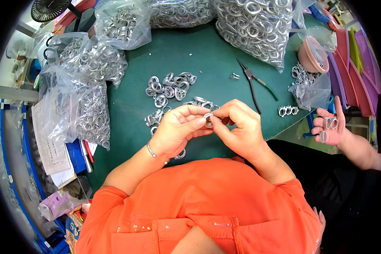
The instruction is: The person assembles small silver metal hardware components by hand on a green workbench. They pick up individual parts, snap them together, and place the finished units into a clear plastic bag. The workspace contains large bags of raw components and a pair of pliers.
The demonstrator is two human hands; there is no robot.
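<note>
Between my two hands, over the near part of the green table, is a small silver metal ring. My left hand pinches it from the left with thumb and fingers. From the right, the thumb and index finger of my right hand grip the same ring, the other fingers curled. A loose pile of silver rings lies just beyond my hands, and more rings are partly hidden behind my left hand. Another ring rests by my left wrist.
Circlip pliers lie right of centre. Clear bags of rings line the back, with more bags at left. A row of rings sits near the right edge. Beside me, another person's open hand holds several rings.
</note>
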